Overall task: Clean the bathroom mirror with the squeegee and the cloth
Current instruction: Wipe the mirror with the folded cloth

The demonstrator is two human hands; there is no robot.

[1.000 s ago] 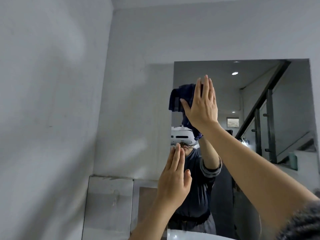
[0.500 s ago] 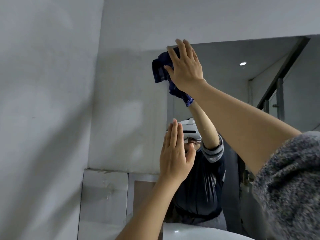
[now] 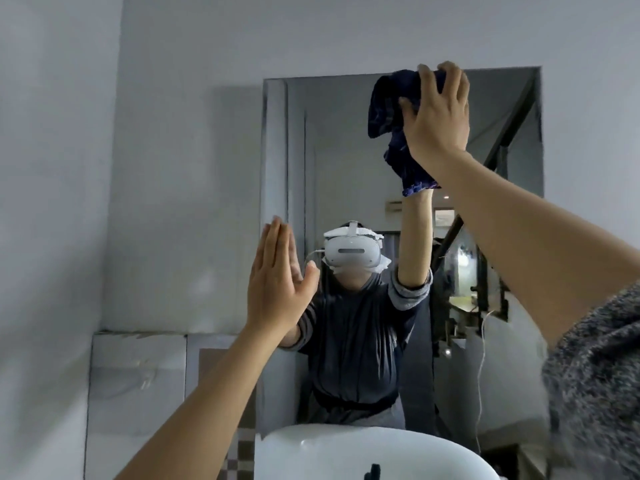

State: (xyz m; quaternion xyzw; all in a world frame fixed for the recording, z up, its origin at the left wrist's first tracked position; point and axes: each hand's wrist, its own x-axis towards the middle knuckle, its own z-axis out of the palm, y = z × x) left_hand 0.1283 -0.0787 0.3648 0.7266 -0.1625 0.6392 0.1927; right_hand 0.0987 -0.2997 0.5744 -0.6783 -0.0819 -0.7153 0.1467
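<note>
The frameless mirror (image 3: pixel 346 140) hangs on the grey wall in front of me. My right hand (image 3: pixel 438 116) presses a dark blue cloth (image 3: pixel 388 112) flat against the glass near the mirror's top edge, right of centre. The cloth bunches out to the left of my palm and hangs down below my wrist. My left hand (image 3: pixel 277 282) is raised with fingers straight and together, its palm against or just off the mirror's left edge, holding nothing. No squeegee is in sight.
A white basin (image 3: pixel 363 452) curves along the bottom, with a small dark object (image 3: pixel 372 472) at its rim. Pale wall tiles (image 3: pixel 138 375) sit lower left. The grey side wall (image 3: pixel 52 202) is close on the left. The mirror reflects a person and a stair railing.
My right hand has slid the cloth from the mirror's top left corner to the right along the top edge. My view has shifted right and down, showing the basin. The left hand stays flat near the left edge.
</note>
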